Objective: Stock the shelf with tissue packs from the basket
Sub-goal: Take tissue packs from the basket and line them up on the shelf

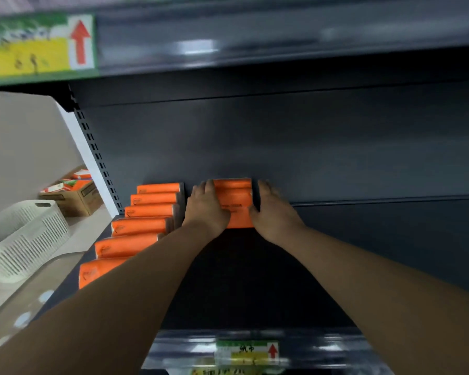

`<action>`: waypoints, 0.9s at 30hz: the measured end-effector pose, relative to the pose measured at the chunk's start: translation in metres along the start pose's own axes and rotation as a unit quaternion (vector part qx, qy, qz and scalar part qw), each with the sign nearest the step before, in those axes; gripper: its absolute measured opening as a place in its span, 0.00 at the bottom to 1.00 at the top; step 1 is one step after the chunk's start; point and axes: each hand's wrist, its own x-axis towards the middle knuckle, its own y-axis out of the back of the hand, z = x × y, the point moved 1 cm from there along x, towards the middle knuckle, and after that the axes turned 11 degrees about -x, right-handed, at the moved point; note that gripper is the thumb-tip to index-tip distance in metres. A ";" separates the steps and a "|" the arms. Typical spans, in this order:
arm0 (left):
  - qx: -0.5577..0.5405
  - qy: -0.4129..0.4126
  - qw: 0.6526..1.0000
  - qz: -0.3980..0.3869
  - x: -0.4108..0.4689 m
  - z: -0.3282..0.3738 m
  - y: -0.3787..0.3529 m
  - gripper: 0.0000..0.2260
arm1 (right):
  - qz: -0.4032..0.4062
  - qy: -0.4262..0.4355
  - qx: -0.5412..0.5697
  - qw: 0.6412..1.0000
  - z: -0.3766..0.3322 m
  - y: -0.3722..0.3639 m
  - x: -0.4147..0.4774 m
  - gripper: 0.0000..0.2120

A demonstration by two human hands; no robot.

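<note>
White plastic, the basket (pixel 25 239) sits at far left on the floor, beside a cardboard box (pixel 76 197) of packs. Next we see a row of orange packs (pixel 136 226) running front to back along the left end of the dark shelf (pixel 255 280). Just right of it, our left hand (pixel 206 209) and right hand (pixel 271 212) press a stack of packs (pixel 236 201) between them at the back of the shelf, fingers (pixel 203 186) extended along its sides, gripping it. A price tag (pixel 247 353) marks the shelf edge below.
</note>
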 end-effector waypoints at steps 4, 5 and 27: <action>0.082 -0.034 0.996 -0.028 -0.018 0.014 0.004 0.37 | -0.006 0.009 -0.068 0.998 0.001 0.013 -0.019 0.32; 0.097 -0.039 0.994 -0.034 -0.023 0.016 0.005 0.37 | -0.007 0.011 -0.083 0.996 0.001 0.016 -0.025 0.32; 0.175 -0.114 0.976 -0.067 -0.197 0.019 0.000 0.33 | -0.050 0.082 -0.196 0.976 0.012 0.019 -0.187 0.35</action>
